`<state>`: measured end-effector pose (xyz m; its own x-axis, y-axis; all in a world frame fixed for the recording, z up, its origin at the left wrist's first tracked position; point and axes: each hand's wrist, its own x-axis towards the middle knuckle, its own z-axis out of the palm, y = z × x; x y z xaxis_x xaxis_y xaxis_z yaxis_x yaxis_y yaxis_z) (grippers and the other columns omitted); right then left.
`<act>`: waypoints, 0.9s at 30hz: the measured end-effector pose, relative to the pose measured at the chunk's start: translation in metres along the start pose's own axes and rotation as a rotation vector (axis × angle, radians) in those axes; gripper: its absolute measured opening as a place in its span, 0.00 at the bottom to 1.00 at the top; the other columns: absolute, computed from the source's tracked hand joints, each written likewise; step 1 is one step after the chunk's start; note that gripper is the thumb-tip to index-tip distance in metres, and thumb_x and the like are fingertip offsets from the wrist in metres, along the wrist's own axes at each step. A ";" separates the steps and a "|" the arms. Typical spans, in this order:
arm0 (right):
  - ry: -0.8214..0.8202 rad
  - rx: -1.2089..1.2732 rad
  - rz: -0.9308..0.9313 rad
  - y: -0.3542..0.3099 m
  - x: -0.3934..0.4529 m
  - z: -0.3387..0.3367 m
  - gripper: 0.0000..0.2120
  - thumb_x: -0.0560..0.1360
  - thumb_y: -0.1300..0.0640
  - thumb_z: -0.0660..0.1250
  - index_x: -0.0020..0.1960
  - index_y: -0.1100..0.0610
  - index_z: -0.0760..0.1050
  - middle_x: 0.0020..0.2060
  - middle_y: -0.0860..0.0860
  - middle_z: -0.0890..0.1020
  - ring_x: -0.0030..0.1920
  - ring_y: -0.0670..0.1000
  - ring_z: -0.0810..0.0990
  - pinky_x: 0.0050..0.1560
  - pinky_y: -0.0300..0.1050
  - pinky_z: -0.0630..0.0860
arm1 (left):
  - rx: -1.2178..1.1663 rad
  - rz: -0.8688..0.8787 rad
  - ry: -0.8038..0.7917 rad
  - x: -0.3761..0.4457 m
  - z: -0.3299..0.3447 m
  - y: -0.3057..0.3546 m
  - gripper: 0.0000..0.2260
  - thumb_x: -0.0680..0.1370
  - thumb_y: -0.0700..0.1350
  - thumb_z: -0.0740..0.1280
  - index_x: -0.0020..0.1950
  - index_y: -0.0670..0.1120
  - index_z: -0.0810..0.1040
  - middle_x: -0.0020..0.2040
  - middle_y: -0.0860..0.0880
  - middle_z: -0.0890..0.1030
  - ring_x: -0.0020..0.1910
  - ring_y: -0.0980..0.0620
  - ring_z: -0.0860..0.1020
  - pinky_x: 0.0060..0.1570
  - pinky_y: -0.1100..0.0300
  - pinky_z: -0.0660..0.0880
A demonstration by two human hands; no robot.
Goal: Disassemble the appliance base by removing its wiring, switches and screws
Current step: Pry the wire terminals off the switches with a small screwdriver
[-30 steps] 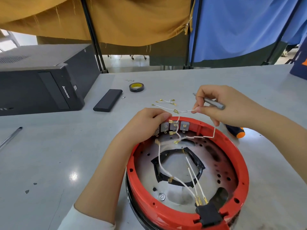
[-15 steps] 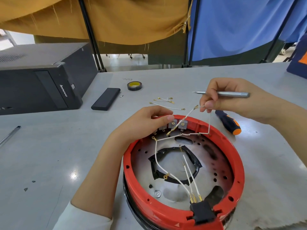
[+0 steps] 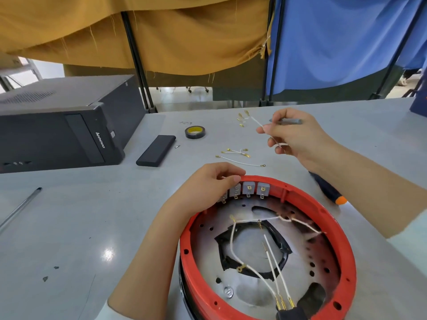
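The left hand (image 3: 208, 185) is gripping the rim of the red appliance base (image 3: 342, 229) on the tabletop (image 3: 69, 227). The right hand (image 3: 298, 137) is pinching a freed white wire (image 3: 255, 121), apparently alongside a metal tool (image 3: 290, 121). Risk: remaining wires (image 3: 272, 262) snagging and straining the switches (image 3: 248, 189).

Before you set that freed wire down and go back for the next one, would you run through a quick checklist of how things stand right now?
1. Freed white wire clear of the base: ok, the right hand holds it above the table.
2. Tool secured: ok, the grey metal tool sits in the same hand.
3. Base steadied: ok, the left hand grips the red rim at the grey switches.
4. Drop spot: ok, pulled wires already lie on the table.
5. Switch terminals bare: cannot tell for those behind the fingers.
6. Wiring left inside: not ok, several white wires remain.
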<state>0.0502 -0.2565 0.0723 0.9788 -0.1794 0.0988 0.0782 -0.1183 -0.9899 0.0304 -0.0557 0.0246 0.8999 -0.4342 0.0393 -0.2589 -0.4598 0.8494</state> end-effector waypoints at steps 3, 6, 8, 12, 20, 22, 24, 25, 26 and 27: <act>-0.065 -0.149 0.149 0.017 0.023 0.004 0.10 0.76 0.66 0.66 0.42 0.53 0.71 0.41 0.53 0.85 0.28 0.47 0.76 0.28 0.40 0.71 | -0.011 0.008 0.006 0.001 0.000 -0.001 0.08 0.78 0.44 0.65 0.53 0.56 0.79 0.51 0.60 0.81 0.53 0.61 0.77 0.57 0.66 0.71; -0.157 -0.275 0.219 0.039 0.041 0.009 0.10 0.77 0.66 0.64 0.42 0.53 0.71 0.42 0.53 0.85 0.31 0.48 0.76 0.30 0.41 0.70 | 0.001 0.023 0.014 0.002 0.000 -0.003 0.08 0.78 0.44 0.65 0.53 0.56 0.80 0.50 0.61 0.81 0.52 0.62 0.77 0.56 0.70 0.70; -0.204 -0.250 0.240 0.049 0.050 0.014 0.10 0.77 0.66 0.64 0.42 0.53 0.71 0.41 0.53 0.85 0.31 0.48 0.76 0.30 0.40 0.70 | -0.004 0.025 0.011 0.003 0.000 -0.004 0.08 0.78 0.44 0.65 0.53 0.55 0.80 0.50 0.61 0.81 0.52 0.62 0.77 0.55 0.71 0.70; -0.120 -0.341 0.241 0.064 0.065 0.023 0.10 0.76 0.68 0.63 0.43 0.55 0.71 0.42 0.55 0.83 0.34 0.50 0.80 0.31 0.40 0.74 | -0.012 0.021 0.008 0.003 0.000 -0.005 0.08 0.78 0.44 0.65 0.55 0.54 0.80 0.51 0.60 0.81 0.51 0.62 0.78 0.54 0.71 0.70; -0.131 -0.662 0.000 0.057 0.065 0.021 0.05 0.76 0.61 0.64 0.48 0.53 0.74 0.53 0.51 0.75 0.49 0.49 0.73 0.38 0.37 0.70 | 0.028 0.037 0.002 0.004 0.002 -0.003 0.10 0.79 0.43 0.63 0.55 0.55 0.80 0.51 0.60 0.81 0.52 0.64 0.77 0.52 0.76 0.68; -0.157 -0.672 -0.036 0.049 0.055 0.018 0.04 0.76 0.60 0.64 0.47 0.51 0.74 0.53 0.50 0.76 0.51 0.50 0.75 0.40 0.40 0.71 | 0.061 0.043 0.008 0.003 0.002 -0.002 0.10 0.79 0.43 0.63 0.55 0.55 0.80 0.52 0.60 0.80 0.53 0.64 0.76 0.51 0.78 0.67; -0.229 -0.646 -0.045 0.038 0.039 0.015 0.04 0.76 0.58 0.65 0.46 0.50 0.73 0.51 0.51 0.78 0.49 0.50 0.79 0.45 0.45 0.76 | 0.094 0.041 0.025 0.003 0.002 0.000 0.10 0.79 0.42 0.63 0.55 0.54 0.80 0.52 0.59 0.80 0.53 0.63 0.76 0.50 0.78 0.66; -0.269 -0.653 -0.057 0.033 0.030 0.013 0.04 0.76 0.58 0.65 0.45 0.49 0.72 0.50 0.51 0.79 0.47 0.49 0.80 0.47 0.47 0.77 | 0.104 0.034 0.038 0.002 0.002 0.001 0.10 0.79 0.42 0.63 0.55 0.54 0.79 0.52 0.59 0.80 0.54 0.62 0.75 0.50 0.78 0.66; -0.301 -0.666 -0.076 0.028 0.019 0.012 0.04 0.76 0.57 0.65 0.45 0.49 0.72 0.49 0.51 0.79 0.46 0.48 0.80 0.48 0.48 0.77 | 0.108 0.024 0.055 0.002 0.001 0.001 0.10 0.79 0.42 0.62 0.56 0.54 0.79 0.52 0.59 0.79 0.54 0.62 0.75 0.49 0.78 0.65; -0.320 -0.687 -0.099 0.024 0.009 0.011 0.03 0.76 0.55 0.65 0.45 0.49 0.73 0.48 0.51 0.79 0.45 0.48 0.80 0.47 0.48 0.77 | 0.110 0.011 0.077 0.002 0.001 0.002 0.10 0.79 0.42 0.62 0.56 0.53 0.79 0.52 0.58 0.80 0.54 0.61 0.75 0.48 0.76 0.66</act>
<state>0.0630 -0.2502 0.0486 0.9887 0.1426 0.0458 0.1352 -0.7187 -0.6820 0.0309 -0.0582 0.0256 0.9200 -0.3809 0.0919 -0.3019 -0.5395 0.7860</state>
